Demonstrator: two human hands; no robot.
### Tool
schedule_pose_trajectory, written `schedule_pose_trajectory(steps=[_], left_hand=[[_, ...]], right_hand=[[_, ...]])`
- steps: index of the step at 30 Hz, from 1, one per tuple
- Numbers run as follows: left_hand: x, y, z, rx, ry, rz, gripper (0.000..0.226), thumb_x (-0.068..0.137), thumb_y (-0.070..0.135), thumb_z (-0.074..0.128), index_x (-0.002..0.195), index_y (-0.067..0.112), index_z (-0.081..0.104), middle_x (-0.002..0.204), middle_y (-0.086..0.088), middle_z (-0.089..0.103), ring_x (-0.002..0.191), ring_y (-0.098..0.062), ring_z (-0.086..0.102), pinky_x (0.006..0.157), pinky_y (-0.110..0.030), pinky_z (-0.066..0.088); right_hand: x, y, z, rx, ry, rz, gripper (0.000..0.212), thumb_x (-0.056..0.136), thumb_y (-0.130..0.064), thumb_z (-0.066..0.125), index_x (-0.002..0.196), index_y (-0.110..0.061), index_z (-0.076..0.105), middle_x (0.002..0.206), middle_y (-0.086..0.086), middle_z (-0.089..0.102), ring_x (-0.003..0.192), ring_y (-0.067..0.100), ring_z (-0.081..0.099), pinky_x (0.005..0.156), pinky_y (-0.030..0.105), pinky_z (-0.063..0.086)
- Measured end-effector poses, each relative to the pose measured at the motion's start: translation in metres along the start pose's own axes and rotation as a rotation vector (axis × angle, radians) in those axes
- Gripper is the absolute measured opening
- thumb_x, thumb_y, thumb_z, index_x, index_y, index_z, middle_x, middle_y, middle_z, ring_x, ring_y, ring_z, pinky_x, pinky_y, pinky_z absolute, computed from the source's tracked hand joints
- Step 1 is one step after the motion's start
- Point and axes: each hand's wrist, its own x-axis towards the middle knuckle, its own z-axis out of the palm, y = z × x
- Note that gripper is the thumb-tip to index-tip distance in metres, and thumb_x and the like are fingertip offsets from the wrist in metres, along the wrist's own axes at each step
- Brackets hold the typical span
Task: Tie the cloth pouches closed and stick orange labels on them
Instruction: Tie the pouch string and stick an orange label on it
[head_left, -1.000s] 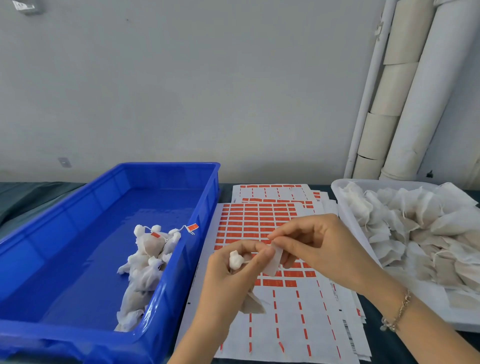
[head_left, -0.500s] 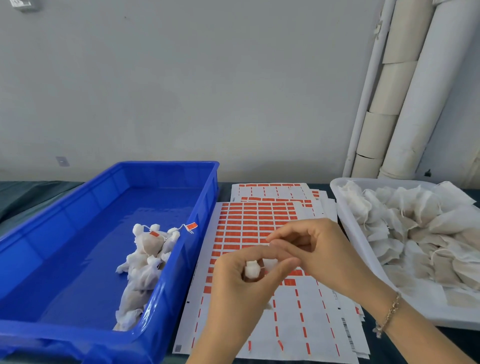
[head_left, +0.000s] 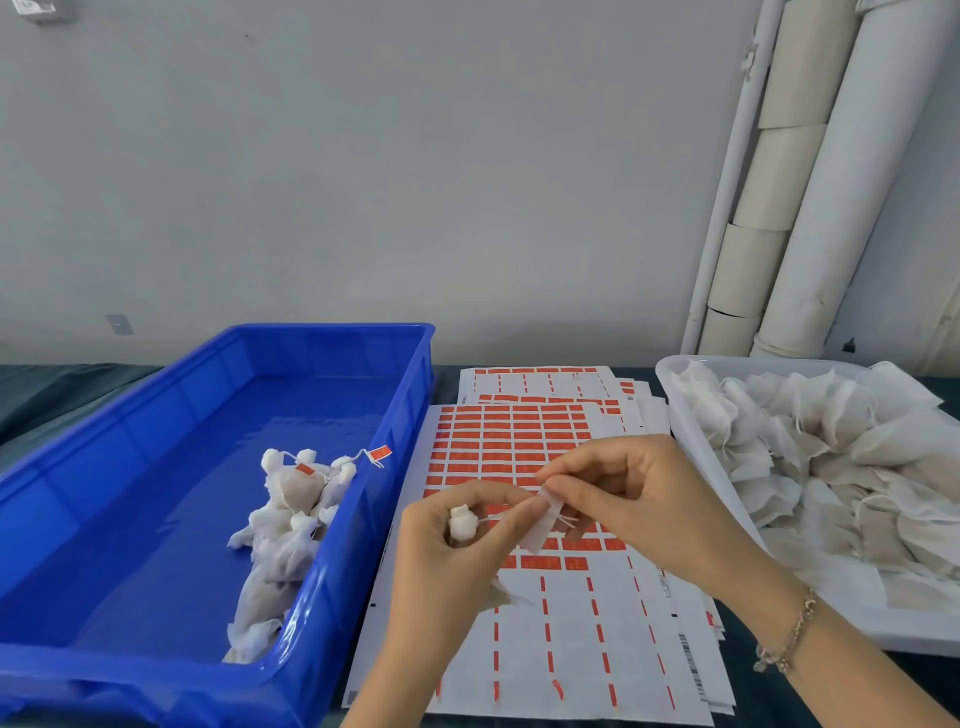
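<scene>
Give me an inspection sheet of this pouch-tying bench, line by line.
Surface: dark table, largely covered by bins and sheets.
Job's things: tied pouches in the blue bin, two orange labels showing; loose pouches heaped in the white tray; orange label sheets stacked between the two, near rows peeled.
Clutter: nothing seen.
Grips: left hand holds a small pouch; right hand pinches a pale strip by its string.
Cables: nothing seen.
Surroundings: grey wall; white pipes at right.
</scene>
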Motion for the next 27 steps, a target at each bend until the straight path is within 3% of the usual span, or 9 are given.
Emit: schedule_pose_trajectory(steps=[7,13,19,24,27], left_hand=[[0.0004,-0.0013,-0.0026,-0.041,-0.005,-0.031,0.028,0.053,0.053,0.071,0.078,0.04,0.074,0.074,0.013,0.072,0.077,-0.008,0.069,0.062,-0.009,0.051],[0.0021,-0.0015,-0.004,-0.007,-0.039,-0.03,0.013,0.06,0.042,0.073,0.073,0.043,0.073,0.072,0.015,0.071,0.073,-0.004,0.068,0.059,-0.006,0.047],[0.0029,-0.0031,-0.0034,0.029,-0.02,-0.037,0.011,0.058,0.046,0.072,0.069,0.043,0.073,0.072,0.017,0.071,0.073,-0.003,0.067,0.059,-0.005,0.047],[0.0012,-0.0033,-0.0025,0.043,-0.062,-0.105,0.02,0.055,0.054,0.07,0.071,0.042,0.073,0.07,0.014,0.071,0.072,-0.005,0.067,0.057,-0.006,0.048],[-0.0003,-0.001,-0.0008,0.033,-0.018,-0.159,0.017,0.055,0.054,0.069,0.07,0.047,0.071,0.068,0.015,0.07,0.072,-0.001,0.066,0.052,-0.006,0.046]], right_hand=[[0.0,0.0022,-0.003,-0.008,-0.006,0.0,0.011,0.083,-0.016,0.069,0.091,-0.023,0.073,0.08,-0.007,0.075,0.066,0.016,0.072,0.063,0.024,0.059],[-0.0002,0.0028,-0.0043,-0.02,-0.007,-0.002,0.012,0.083,-0.015,0.069,0.09,-0.023,0.074,0.081,-0.007,0.074,0.066,0.016,0.072,0.061,0.023,0.058],[-0.0006,0.0,-0.0037,-0.008,-0.031,0.005,0.012,0.083,-0.016,0.069,0.088,-0.026,0.074,0.081,-0.007,0.074,0.067,0.016,0.072,0.062,0.022,0.058],[-0.0004,-0.0019,-0.0037,0.009,-0.06,0.011,0.011,0.079,-0.026,0.068,0.088,-0.028,0.074,0.082,-0.01,0.074,0.069,0.013,0.071,0.063,0.018,0.055],[-0.0013,-0.0017,-0.0006,0.103,-0.022,0.024,0.025,0.079,-0.037,0.059,0.097,-0.025,0.072,0.084,-0.003,0.074,0.072,0.018,0.071,0.066,0.022,0.057]])
